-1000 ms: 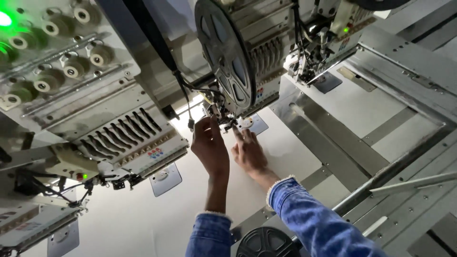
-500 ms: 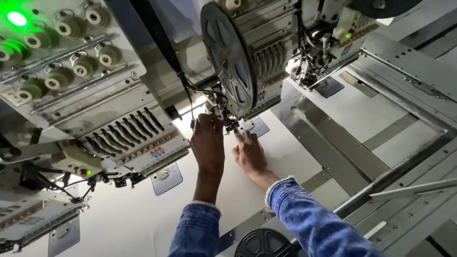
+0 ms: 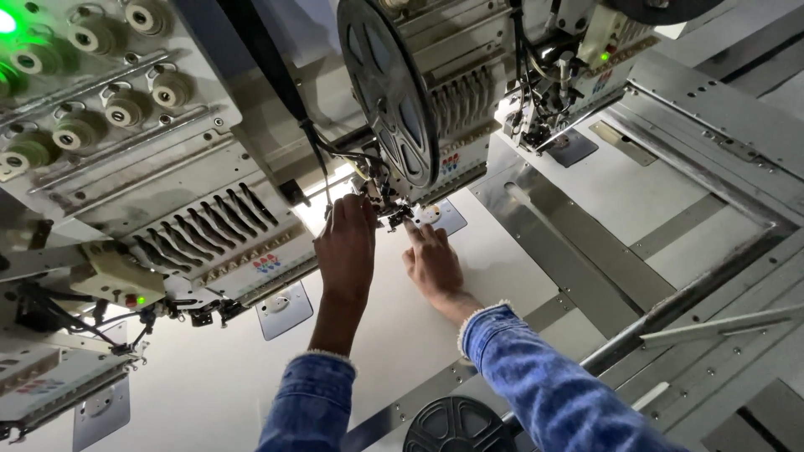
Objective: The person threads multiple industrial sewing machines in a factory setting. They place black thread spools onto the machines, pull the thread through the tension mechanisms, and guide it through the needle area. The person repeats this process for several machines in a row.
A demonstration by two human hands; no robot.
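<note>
Both my hands reach up under the middle embroidery head point(image 3: 452, 125) of a multi-head machine. My left hand point(image 3: 345, 251) has its fingers curled at the dark needle and presser-foot parts point(image 3: 387, 205) below a big grey reel point(image 3: 389, 92). My right hand point(image 3: 432, 264) lies on the white machine table point(image 3: 502, 276) with fingers extended toward the same needle spot and the square needle plate point(image 3: 444, 216). Whether either hand pinches thread is too small to tell. Both sleeves are blue denim.
Another embroidery head point(image 3: 151, 167) with tension knobs and a green light stands at left, a third head point(image 3: 578, 75) at upper right. Metal frame rails point(image 3: 687, 301) cross the table at right. A black reel point(image 3: 456, 423) sits near the bottom edge.
The view has shifted slightly closer. My left hand has stayed at the needle area; my right hand has stretched its fingers a little further toward the needle plate.
</note>
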